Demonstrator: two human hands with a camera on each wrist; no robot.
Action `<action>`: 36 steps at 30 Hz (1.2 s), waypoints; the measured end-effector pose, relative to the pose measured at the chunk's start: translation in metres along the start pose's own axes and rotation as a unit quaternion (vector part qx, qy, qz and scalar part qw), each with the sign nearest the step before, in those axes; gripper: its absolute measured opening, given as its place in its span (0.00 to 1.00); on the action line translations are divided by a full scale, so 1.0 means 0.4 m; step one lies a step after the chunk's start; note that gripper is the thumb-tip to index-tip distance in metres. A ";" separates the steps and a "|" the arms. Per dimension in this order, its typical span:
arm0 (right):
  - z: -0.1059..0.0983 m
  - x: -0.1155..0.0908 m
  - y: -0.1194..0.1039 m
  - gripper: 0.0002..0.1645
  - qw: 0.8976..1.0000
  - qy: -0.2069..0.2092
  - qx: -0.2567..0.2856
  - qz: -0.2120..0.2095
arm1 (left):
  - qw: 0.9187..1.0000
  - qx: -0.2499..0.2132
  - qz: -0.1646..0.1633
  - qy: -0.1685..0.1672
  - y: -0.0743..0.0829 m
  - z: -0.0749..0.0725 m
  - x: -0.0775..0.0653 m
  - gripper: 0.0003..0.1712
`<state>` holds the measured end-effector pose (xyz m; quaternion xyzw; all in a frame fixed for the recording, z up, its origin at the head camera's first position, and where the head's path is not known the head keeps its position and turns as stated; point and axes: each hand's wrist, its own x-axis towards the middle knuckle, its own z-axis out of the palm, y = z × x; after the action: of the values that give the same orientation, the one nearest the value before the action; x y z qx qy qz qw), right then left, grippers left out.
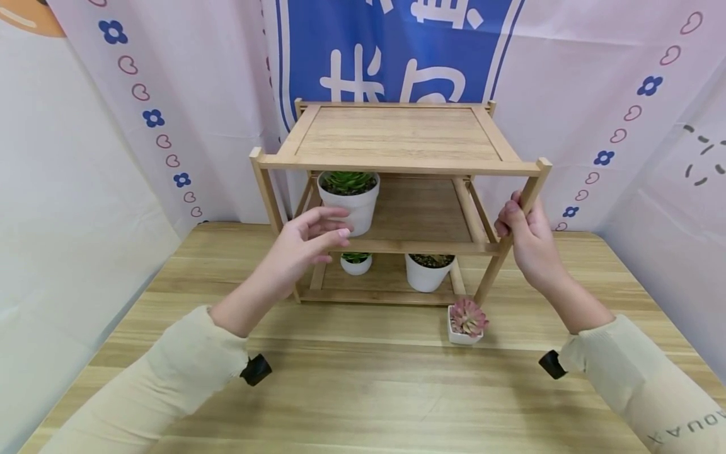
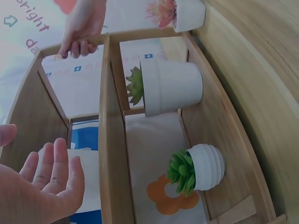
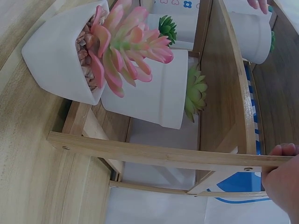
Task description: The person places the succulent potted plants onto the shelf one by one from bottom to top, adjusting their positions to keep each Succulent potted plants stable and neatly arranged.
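A three-tier wooden shelf stands on the table. My right hand grips its right front post, fingers curled round the wood just below the top tier. On the middle tier, at the left, sits a white pot with a green succulent. My left hand is in front of this pot, fingers loosely extended and thumb apart; whether a fingertip touches it I cannot tell. The bottom tier holds a small ribbed white pot with a green succulent and a larger white potted succulent.
A pink succulent in a square white pot stands on the table by the shelf's right front foot. Behind the shelf hangs a patterned cloth with a blue panel. Black wrist cameras hang below both sleeves.
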<state>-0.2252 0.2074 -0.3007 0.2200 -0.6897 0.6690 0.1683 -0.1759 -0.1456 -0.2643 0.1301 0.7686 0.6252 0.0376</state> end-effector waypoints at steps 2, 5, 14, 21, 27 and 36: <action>0.000 0.000 0.000 0.05 1.000 0.000 0.000 0.000 | 1.000 -0.002 -0.005 -0.004 -0.002 0.007 -0.001 0.26; 0.000 -0.001 0.000 0.05 1.000 0.000 -0.002 0.001 | 1.000 0.000 -0.011 -0.010 -0.009 0.021 0.001 0.26; 0.000 -0.005 -0.001 0.05 1.000 0.000 0.002 0.000 | 0.999 0.015 0.005 -0.040 -0.032 0.069 0.013 0.26; -0.002 -0.006 -0.002 0.04 1.000 -0.003 0.001 0.002 | 0.997 -0.003 0.011 -0.080 -0.058 0.113 0.029 0.24; -0.003 -0.003 0.003 0.04 1.000 -0.006 -0.003 -0.002 | 0.991 -0.004 0.017 -0.132 -0.082 0.154 0.044 0.24; 0.000 0.000 0.001 0.04 1.000 -0.001 0.001 -0.001 | 0.987 -0.007 0.004 -0.159 -0.113 0.204 0.051 0.25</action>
<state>-0.2256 0.2075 -0.3010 0.2215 -0.6890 0.6694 0.1681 -0.1845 -0.0713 -0.3237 0.2310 0.7481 0.6018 0.1574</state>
